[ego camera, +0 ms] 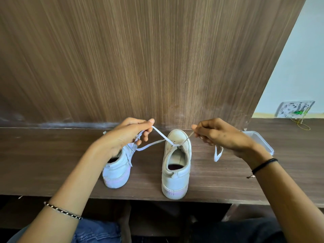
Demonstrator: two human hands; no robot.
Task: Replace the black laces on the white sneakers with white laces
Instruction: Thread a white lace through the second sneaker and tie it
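Two ends of the lace (pixel 161 135), threaded in the sneaker (pixel 175 181) at lower centre, are pinched taut: one by the left hand (pixel 126 135), one by the right hand (pixel 220 134).

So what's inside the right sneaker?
A dark insole shows at the heel of the right sneaker, below the white tongue. Further in, the toe end is covered by the tongue and lace.
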